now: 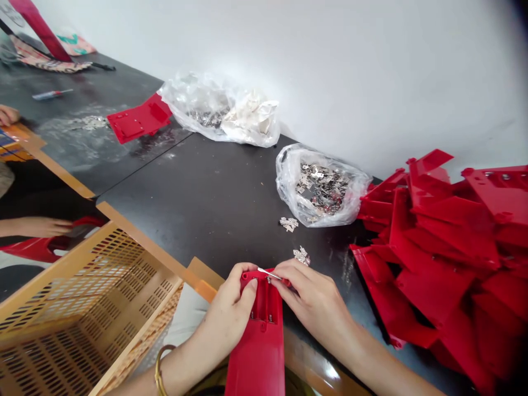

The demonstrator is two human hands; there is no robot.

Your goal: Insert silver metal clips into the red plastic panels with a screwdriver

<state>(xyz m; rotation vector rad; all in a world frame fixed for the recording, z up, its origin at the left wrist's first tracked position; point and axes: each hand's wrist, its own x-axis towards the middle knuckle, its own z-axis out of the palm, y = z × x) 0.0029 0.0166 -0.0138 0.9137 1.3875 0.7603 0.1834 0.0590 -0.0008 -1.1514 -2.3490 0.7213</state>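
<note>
Left hand (231, 308) grips red plastic panel (259, 352), right hand (311, 300) pinches metal pick (269, 273)
A slip could scatter nearby metal clips (302, 255)

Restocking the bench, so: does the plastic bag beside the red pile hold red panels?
No, the clear plastic bag holds small silver metal pieces.

The red plastic housing (256, 357) is cut off below.

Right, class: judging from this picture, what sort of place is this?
Probably a small assembly workshop: a heap of identical red plastic panels, a clear plastic bag of small silver metal clips, and an orange perforated plastic crate.
</note>
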